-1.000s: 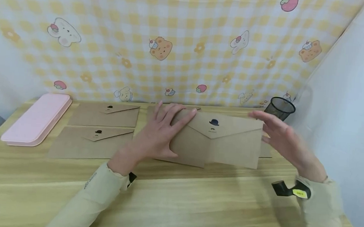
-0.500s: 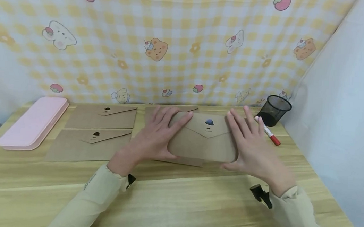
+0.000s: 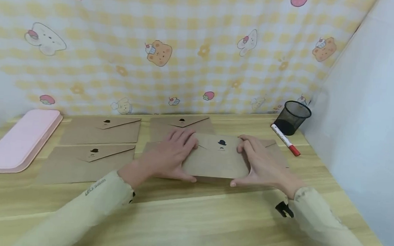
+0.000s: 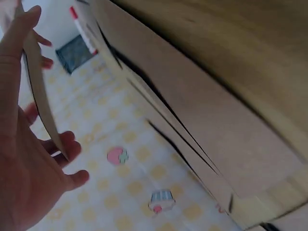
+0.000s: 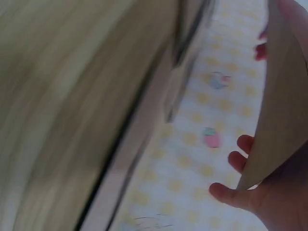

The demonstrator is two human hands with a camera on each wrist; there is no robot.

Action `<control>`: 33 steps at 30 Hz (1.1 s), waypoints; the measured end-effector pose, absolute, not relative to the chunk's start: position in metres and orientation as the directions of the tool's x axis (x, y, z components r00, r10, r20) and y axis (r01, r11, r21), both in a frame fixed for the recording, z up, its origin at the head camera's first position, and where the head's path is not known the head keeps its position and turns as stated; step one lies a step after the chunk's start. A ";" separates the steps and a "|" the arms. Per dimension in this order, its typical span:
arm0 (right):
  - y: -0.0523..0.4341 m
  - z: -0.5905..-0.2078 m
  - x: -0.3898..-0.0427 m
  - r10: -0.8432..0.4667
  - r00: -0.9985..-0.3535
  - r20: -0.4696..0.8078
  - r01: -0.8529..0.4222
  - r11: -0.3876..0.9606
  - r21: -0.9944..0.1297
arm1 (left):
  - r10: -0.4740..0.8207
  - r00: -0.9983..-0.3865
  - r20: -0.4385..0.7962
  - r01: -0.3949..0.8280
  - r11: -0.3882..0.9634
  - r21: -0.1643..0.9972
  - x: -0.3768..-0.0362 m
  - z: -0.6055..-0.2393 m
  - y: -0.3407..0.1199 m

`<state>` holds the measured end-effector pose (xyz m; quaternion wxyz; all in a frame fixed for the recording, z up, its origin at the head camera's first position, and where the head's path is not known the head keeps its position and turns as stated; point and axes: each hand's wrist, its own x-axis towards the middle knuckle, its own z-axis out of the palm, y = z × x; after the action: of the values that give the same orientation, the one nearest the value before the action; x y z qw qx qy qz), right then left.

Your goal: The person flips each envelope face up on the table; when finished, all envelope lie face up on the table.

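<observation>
A brown kraft envelope (image 3: 219, 157) with a small black hat mark on its flap is held just above the wooden table (image 3: 191, 216) at the centre. My left hand (image 3: 172, 152) grips its left end, fingers on top and thumb beneath. At the other end my right hand (image 3: 259, 163) grips it the same way. In the left wrist view the envelope's edge (image 4: 41, 96) runs between my left hand's (image 4: 24, 159) thumb and fingers. The right wrist view is blurred but shows the envelope (image 5: 281, 96) resting in my right hand (image 5: 279, 197).
Other brown envelopes lie flat: two at the left (image 3: 101, 130) (image 3: 86, 160), one behind the hands (image 3: 181, 123), one partly under the held one (image 3: 278, 152). A pink case (image 3: 20, 140) sits far left. A black mesh pen cup (image 3: 291, 117) and a red-capped marker (image 3: 285, 139) are at the back right.
My right hand came in from the right and took the envelope's right end. Both hands lowered the envelope towards the table, closer to me.
</observation>
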<state>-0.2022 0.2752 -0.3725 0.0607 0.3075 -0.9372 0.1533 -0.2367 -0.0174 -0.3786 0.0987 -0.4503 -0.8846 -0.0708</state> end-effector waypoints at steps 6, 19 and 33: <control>0.293 -0.377 -0.254 -0.571 -0.812 0.122 -0.583 0.806 -0.103 | 0.747 -0.662 -0.055 0.740 0.664 0.110 -0.281 -0.366 0.014; 0.333 -0.361 -0.325 -0.338 -0.933 -0.123 -0.355 0.922 0.154 | 0.695 -0.698 -0.172 0.696 0.715 0.065 -0.353 -0.369 0.100; 0.307 -0.359 -0.340 -0.235 -0.942 -0.240 -0.307 0.893 0.330 | 0.645 -0.724 -0.245 0.594 0.763 0.254 -0.364 -0.398 0.107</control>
<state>-0.3404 0.3066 -0.3591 -0.0971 0.1399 -0.9680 -0.1846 -0.3637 0.1067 -0.3978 -0.1613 -0.3348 -0.9250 -0.0791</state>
